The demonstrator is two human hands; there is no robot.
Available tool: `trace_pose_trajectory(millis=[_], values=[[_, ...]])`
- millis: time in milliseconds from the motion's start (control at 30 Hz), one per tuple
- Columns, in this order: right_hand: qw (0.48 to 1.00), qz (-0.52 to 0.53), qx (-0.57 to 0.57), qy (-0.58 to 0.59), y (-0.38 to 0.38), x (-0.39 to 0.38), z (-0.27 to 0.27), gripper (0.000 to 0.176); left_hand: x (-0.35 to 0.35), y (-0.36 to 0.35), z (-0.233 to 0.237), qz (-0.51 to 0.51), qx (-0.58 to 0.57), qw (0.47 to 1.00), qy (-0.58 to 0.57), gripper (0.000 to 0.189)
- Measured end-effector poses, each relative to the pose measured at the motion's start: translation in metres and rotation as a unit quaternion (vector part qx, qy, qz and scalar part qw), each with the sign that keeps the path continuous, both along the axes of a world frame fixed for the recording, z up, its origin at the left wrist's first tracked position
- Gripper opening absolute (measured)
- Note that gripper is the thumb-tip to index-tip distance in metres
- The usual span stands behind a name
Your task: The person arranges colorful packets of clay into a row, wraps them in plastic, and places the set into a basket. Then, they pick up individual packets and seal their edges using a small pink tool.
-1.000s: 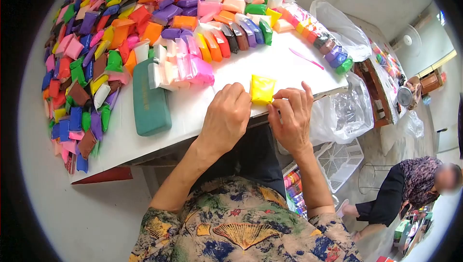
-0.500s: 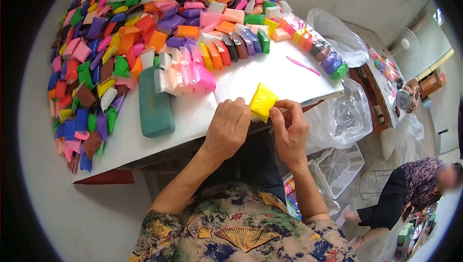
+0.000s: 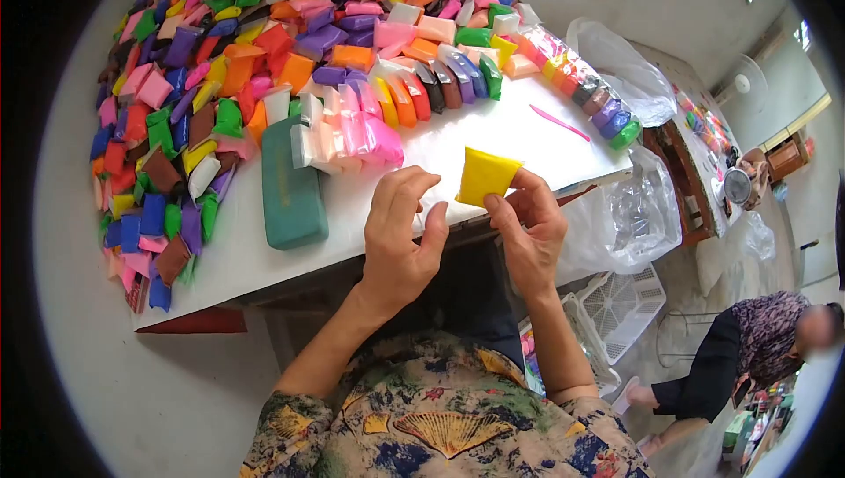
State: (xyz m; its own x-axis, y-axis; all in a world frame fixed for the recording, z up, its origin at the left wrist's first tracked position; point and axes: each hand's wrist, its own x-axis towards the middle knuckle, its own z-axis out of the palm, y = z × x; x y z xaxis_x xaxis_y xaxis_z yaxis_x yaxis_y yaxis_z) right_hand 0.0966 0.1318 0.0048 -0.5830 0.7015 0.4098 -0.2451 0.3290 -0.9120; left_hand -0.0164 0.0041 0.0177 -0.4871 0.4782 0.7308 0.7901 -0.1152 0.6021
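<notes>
The right hand [image 3: 533, 247], right of centre, pinches a yellow packet [image 3: 486, 179] between thumb and fingers at the packet's lower right corner. Left of it, the left hand [image 3: 393, 242] is empty, thumb and fingers parted in a loose curve. A teal case [image 3: 294, 192] lies farther left, a pink stick [image 3: 560, 123] toward the upper right, and a heap of coloured packets [image 3: 182, 45] fills the upper left.

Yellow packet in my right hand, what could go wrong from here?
Only the right hand holds the yellow packet, near the front edge of the table, so it might slip and fall. The open left hand, near the bright pink packet, could nudge it.
</notes>
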Motion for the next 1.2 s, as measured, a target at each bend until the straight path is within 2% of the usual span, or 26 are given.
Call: trace_pose_trajectory(millis=[100, 200, 400, 500, 800, 900, 1000, 1100, 1200], values=[[0.989, -0.053, 0.133, -0.050, 0.001, -0.009, 0.005, 0.029, 0.000, -0.003, 0.002, 0.006, -0.002, 1.000, 0.000, 0.021], [0.959, -0.106, 0.262, -0.035, -0.001, -0.025, 0.009, 0.027, -0.001, -0.008, -0.002, 0.006, -0.020, 1.000, 0.013, 0.015], [0.951, -0.091, 0.281, -0.096, -0.005, -0.054, 0.014, 0.025, -0.008, -0.015, -0.006, 0.021, -0.031, 0.999, -0.012, 0.011], [0.927, -0.096, 0.345, -0.113, -0.002, -0.073, 0.014, 0.025, -0.012, -0.017, -0.011, 0.003, -0.041, 0.998, -0.041, 0.018], [0.906, -0.112, 0.380, -0.148, -0.010, -0.104, 0.012, 0.025, -0.013, -0.019, -0.013, 0.015, -0.037, 0.999, -0.009, 0.020], [0.905, -0.111, 0.383, -0.150, -0.010, -0.104, 0.010, 0.025, -0.013, -0.020, -0.012, 0.021, -0.038, 0.999, 0.004, 0.014], [0.893, -0.117, 0.411, -0.144, -0.009, -0.098, 0.009, 0.025, -0.013, -0.023, -0.005, -0.011, -0.034, 0.996, -0.082, 0.012], [0.901, -0.116, 0.408, -0.095, -0.008, -0.082, 0.006, 0.027, -0.013, -0.029, 0.012, 0.005, -0.047, 0.990, -0.136, 0.022], [0.895, -0.116, 0.426, -0.061, -0.002, -0.064, 0.004, 0.032, -0.016, -0.025, 0.018, 0.037, -0.016, 0.994, -0.099, 0.033]])
